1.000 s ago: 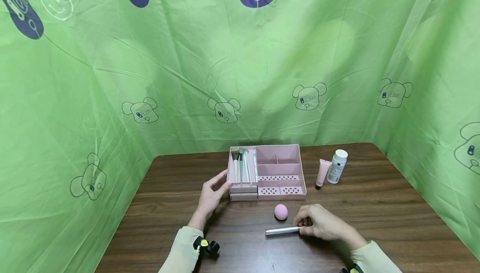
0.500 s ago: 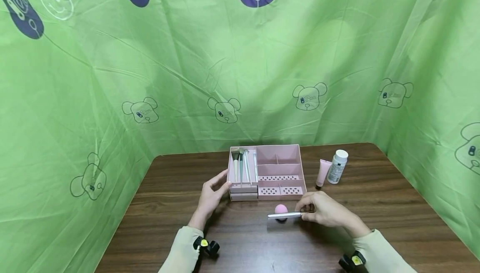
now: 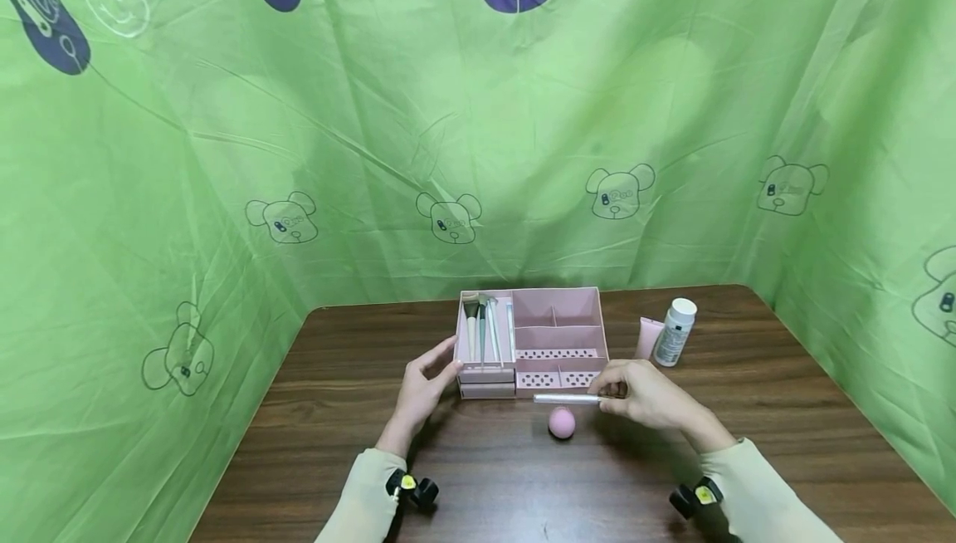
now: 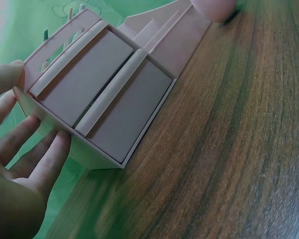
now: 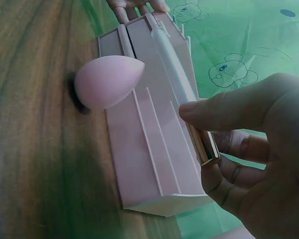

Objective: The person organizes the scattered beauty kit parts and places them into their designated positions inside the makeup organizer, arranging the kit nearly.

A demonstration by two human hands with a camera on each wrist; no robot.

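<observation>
My left hand touches the front left corner of a pink makeup organizer. In the left wrist view its thumb lies at the upper edge, and fairly straight fingers rest against the side wall. Between thumb and fingers my right hand pinches a slim silvery cosmetic tube with a gold end. The tube is held level just before the organizer's front right part, above the table. A pink makeup sponge stands on the table below it. Several makeup brushes lie in the organizer's top left tray.
Two shut drawers sit under the brush tray. Right of the organizer stand a white-capped bottle and a pink squeeze tube, partly hidden by my right hand. Green cloth hangs behind the wooden table.
My right hand has lifted the silvery tube from near the table and carried it forward, past the sponge, to the organizer's front. My left hand has stayed at the corner.
</observation>
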